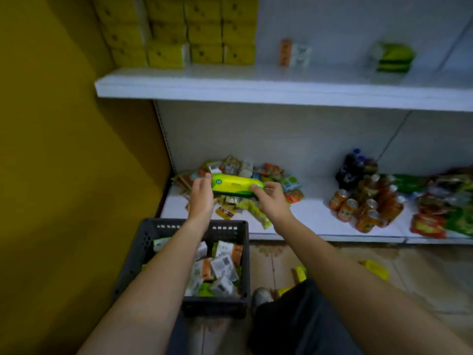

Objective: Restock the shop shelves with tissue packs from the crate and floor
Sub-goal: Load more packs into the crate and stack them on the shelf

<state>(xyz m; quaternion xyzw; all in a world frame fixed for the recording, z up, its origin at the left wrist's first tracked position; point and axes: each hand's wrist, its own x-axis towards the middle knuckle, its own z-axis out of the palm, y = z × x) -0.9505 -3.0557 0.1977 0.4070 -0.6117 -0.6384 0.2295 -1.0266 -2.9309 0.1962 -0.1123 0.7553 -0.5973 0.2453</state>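
item: green tissue pack (236,185) — held lengthwise in the air between both hands, in front of the lower shelf (314,219) and beyond the far rim of the crate (143,249).
left hand (202,194): clasps the pack's left end, thumb on top.
right hand (271,201): fingers curled round the pack's right end.
note: the end-to-end hold probably keeps the soft pack level and squared for sliding onto a shelf.
source: the crate stands on the floor, loosely filled with white, orange and green packs. loose yellow packs (375,270) lie on the floor to its right.
likely destination: upper shelf (256,90), where matching green packs (393,57) sit in a short stack at the right — stacked yellow packs (204,32) fill its left end.
also on the lower shelf: a heap of snack sachets (231,163), and bottles (366,206) well to the right.
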